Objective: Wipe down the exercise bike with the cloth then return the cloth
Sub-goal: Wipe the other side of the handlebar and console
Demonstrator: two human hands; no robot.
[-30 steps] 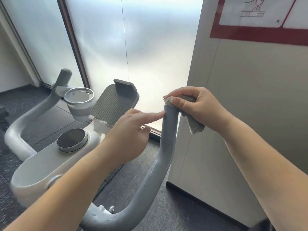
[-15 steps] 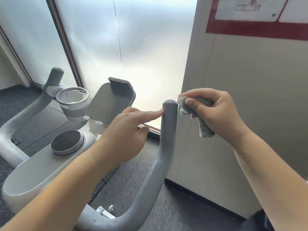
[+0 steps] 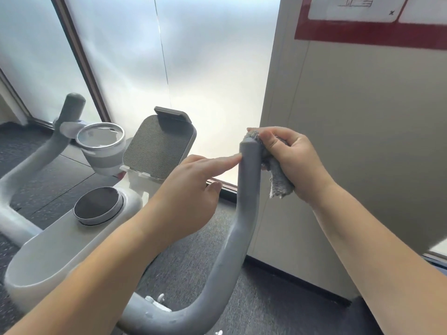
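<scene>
The exercise bike's white console body (image 3: 55, 240) fills the lower left, with a round dark dial (image 3: 98, 205) and a grey tablet holder (image 3: 158, 146). Its grey right handlebar (image 3: 248, 189) rises upright in the middle. My right hand (image 3: 294, 160) is closed around a grey cloth (image 3: 279, 182) and presses it against the right side of the handlebar's top. My left hand (image 3: 191, 189) holds nothing; its index finger is stretched out and touches the left side of the handlebar near the tip.
The left handlebar (image 3: 65, 122) and a silver-rimmed cup holder (image 3: 100, 139) are at the left. A beige wall panel (image 3: 362, 141) with a red-bordered sign (image 3: 370, 30) stands close on the right. Frosted glass (image 3: 169, 56) is behind the bike, dark carpet (image 3: 188, 259) below.
My right hand pulled the cloth off the handlebar tip to the right, then brought it back against the tip's right side. My left index finger stayed on the handlebar.
</scene>
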